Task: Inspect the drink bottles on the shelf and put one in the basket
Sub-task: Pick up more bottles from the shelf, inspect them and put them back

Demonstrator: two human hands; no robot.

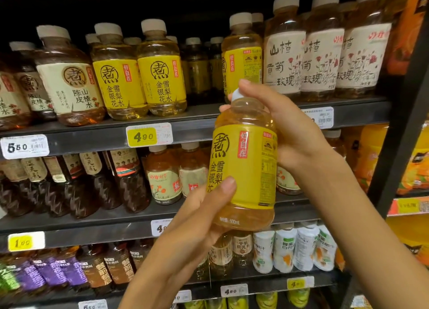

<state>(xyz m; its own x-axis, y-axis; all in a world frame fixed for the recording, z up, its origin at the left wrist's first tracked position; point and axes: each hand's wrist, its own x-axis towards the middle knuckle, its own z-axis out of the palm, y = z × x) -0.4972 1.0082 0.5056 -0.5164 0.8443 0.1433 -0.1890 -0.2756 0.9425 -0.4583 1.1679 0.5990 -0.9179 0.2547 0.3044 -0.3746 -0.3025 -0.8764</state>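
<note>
Bottle (243, 167) off the shelf (185, 132), upright in mid-air before it. Left hand (185, 234) grips the lower body, thumb across the yellow label; right hand (285, 136) wraps the neck and cap. Inspection looks underway; basket not in view, so the drop is left. Shop aisle: dark tiered shelving, packed drink rows, price tags (141, 136) along the edges.

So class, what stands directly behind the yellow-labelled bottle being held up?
Behind the yellow-labelled plastic bottle, the grey metal shelf edge and another yellow-labelled bottle standing on the shelf show. The lower-shelf bottles and part of a price tag behind it are covered.
</note>
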